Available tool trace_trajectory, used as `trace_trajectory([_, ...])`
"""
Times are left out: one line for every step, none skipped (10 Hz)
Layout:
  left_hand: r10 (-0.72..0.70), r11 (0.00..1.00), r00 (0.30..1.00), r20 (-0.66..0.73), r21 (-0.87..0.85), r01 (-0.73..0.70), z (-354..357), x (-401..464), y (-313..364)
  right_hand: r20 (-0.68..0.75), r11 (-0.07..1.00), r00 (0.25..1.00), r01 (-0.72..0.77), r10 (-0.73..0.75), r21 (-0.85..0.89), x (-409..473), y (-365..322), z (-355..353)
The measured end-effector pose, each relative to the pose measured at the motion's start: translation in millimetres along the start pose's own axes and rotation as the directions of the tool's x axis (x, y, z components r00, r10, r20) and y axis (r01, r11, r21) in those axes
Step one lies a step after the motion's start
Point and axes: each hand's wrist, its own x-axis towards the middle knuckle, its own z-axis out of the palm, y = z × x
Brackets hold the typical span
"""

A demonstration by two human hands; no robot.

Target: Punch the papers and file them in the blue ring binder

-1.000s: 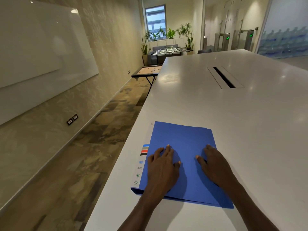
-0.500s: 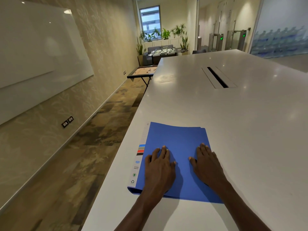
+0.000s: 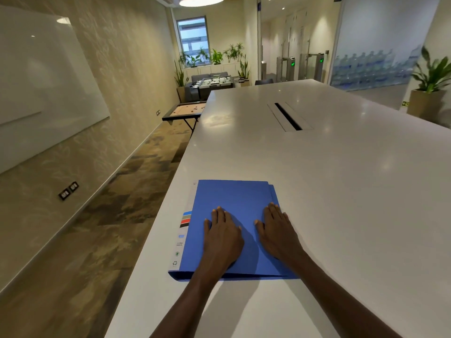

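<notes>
The blue ring binder (image 3: 234,198) lies closed and flat on the white table (image 3: 341,191), near its left edge. A white label strip with coloured bars runs along the binder's left side. My left hand (image 3: 223,237) rests palm down on the cover's left half, fingers straight. My right hand (image 3: 278,231) rests palm down on the cover's right half, fingers straight, its outer edge close to the binder's right edge. No loose papers and no punch are in view.
The table's left edge drops to a carpeted floor (image 3: 97,240). A cable slot (image 3: 288,117) sits in the tabletop farther back. A small game table (image 3: 184,111) stands beyond the table's far left corner. A whiteboard (image 3: 44,89) hangs on the left wall.
Both hands stay flat on the closed binder. The view has tilted upward a little, so more of the ceiling and room shows.
</notes>
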Motion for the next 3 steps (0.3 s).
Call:
trace_trajectory([0.058,0.996,0.998,0.021,-0.072,-0.056,-5.6,4.2,17.0,-0.047,0.999,0.998,0.038,-0.039,-0.034,-1.4,9.6,-13.5])
trace_trajectory([0.136,0.987,0.991,-0.006,-0.088,-0.136,-6.4,7.9,38.5,-0.085,0.998,0.996,0.036,-0.040,-0.052,-1.3,30.6,-28.2])
trace_trajectory([0.165,0.977,0.985,-0.046,-0.129,-0.170,-10.5,13.0,68.2,-0.104,0.998,0.994,0.011,-0.017,-0.055,-1.5,58.6,-46.4])
